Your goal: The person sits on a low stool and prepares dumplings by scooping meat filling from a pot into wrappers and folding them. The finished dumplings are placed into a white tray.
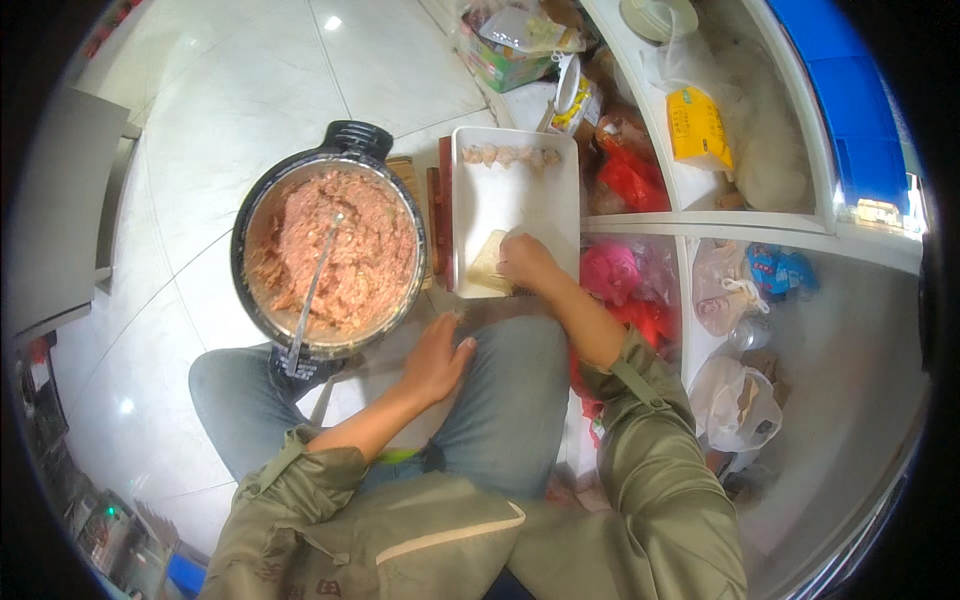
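My right hand (526,262) is at the lower part of a white rectangular tray (517,202), its fingers bent at the edge of a stack of pale dough wrappers (489,264); whether it pinches one is hard to tell. Several filled dumplings (511,156) lie in a row along the tray's far end. Over my thigh is my left hand (439,360), its fingers pointing forward and nothing seen in it. A large black-rimmed pot (238,255) to the left holds pink minced filling (360,247), with a metal spoon (319,281) standing in it and leaning on the near rim.
White shelves (682,219) on the right hold plastic bags, a yellow packet (697,129) and a glass jar (750,334). A green box (499,64) stands beyond the tray. Wooden pieces (409,217) lie between pot and tray. A grey cabinet (64,202) is at the far left.
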`<state>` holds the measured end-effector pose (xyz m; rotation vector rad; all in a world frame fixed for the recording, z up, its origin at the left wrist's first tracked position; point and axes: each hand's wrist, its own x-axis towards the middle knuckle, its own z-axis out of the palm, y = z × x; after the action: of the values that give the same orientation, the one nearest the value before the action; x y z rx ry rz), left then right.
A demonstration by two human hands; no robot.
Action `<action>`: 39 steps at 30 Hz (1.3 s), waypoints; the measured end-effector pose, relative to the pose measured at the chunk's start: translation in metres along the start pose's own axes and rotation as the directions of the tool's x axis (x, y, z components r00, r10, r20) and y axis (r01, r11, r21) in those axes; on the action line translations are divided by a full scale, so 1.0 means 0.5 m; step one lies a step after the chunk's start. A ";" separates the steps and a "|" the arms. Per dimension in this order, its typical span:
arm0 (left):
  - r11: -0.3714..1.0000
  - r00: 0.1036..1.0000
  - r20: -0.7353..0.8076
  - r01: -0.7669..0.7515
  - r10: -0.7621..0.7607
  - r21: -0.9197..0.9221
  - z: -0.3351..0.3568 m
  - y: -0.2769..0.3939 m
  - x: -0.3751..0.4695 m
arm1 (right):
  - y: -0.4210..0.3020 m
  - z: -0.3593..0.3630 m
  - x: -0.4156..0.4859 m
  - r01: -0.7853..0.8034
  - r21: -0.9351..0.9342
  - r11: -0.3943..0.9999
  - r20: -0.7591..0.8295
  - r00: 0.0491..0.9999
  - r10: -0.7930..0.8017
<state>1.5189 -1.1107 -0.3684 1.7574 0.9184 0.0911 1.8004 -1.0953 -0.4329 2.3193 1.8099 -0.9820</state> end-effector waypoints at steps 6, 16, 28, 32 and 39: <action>0.997 0.999 0.000 0.052 -0.052 0.059 -0.045 0.034 -0.082 | 0.037 0.039 0.012 0.083 -0.138 0.987 -0.046 0.995 -0.090; 0.983 0.998 0.037 -0.051 0.058 -0.178 -0.091 0.148 -0.093 | 0.036 -0.157 -0.084 0.117 0.679 0.724 -0.137 0.990 -0.031; 0.486 0.985 -0.162 -0.171 0.061 -0.857 -0.192 0.263 -0.189 | -0.401 -0.285 -0.378 0.621 0.449 0.643 -0.433 0.780 -0.451; 0.117 0.980 -0.168 -0.156 -0.108 -0.981 -0.255 0.198 -0.265 | -0.500 -0.272 -0.379 0.501 0.469 0.727 -0.524 0.821 -0.227; 0.143 0.871 -0.330 -0.298 -0.363 -0.944 -0.328 0.073 -0.293 | -0.566 -0.222 -0.138 0.569 -0.169 0.805 -0.239 0.768 -0.594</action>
<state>1.3577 -1.0768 -0.2185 0.3288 0.8780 0.9860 1.5916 -1.0204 -0.2138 1.9401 2.7300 -0.5908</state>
